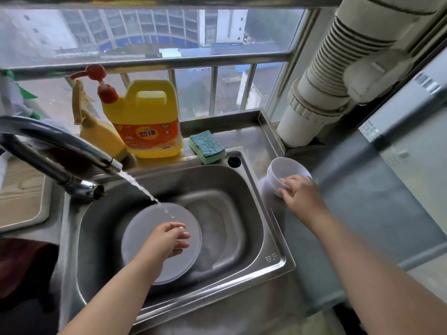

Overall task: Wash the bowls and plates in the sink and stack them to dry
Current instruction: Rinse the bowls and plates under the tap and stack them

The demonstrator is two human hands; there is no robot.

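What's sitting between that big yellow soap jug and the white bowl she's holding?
In the head view, a green-and-blue sponge lies on the sink ledge between the yellow soap jug and the white bowl held by the right hand.

Soft grey daylight enters through the window (150,32); no hard shadows. Dull sheen on the steel sink (271,228) rim. Strong wide-angle bending at frame edges. Motion blur on right hand (300,197); overall image soft, the view beyond the glass hazy.
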